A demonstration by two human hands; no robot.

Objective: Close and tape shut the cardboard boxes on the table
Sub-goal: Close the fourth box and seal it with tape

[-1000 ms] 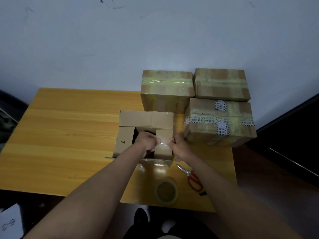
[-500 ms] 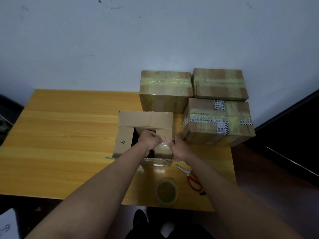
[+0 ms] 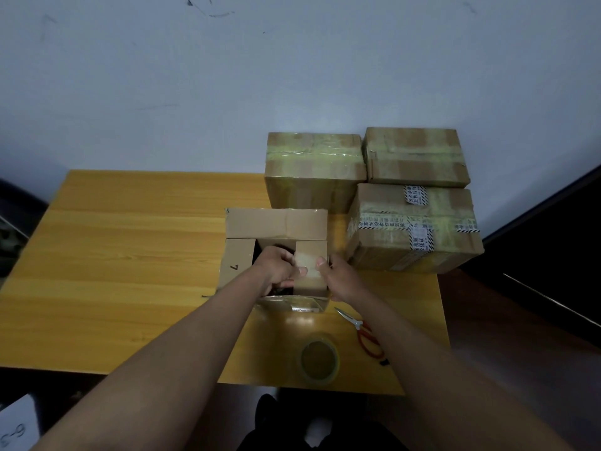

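Head camera looks down on an open cardboard box (image 3: 276,252) sitting near the front of the wooden worktop (image 3: 130,255), its far flap standing up, a left flap marked "7" (image 3: 235,265) folded partly in, and dark contents showing in the gap. The left hand (image 3: 278,271) curls over the opening with its thumb pressed onto the right flap (image 3: 310,271), and the right hand (image 3: 338,278) grips that same flap's outer edge, thumb on top; both are closed on the cardboard, pushing it down. Three sealed boxes (image 3: 413,222) stand stacked against the wall just beyond and to the right. A tape roll (image 3: 319,359) lies near the front edge of the worktop, with red-handled scissors (image 3: 366,333) beside it, both untouched. To my eye the risk is in the flaps: the side pieces look short and leave a gap, so one could spring back up once a hand lets go to reach for the tape. Whatever is inside may also hold the flap proud, leaving the seam uneven. The roll sits close to the edge and a careless forearm could knock it off.
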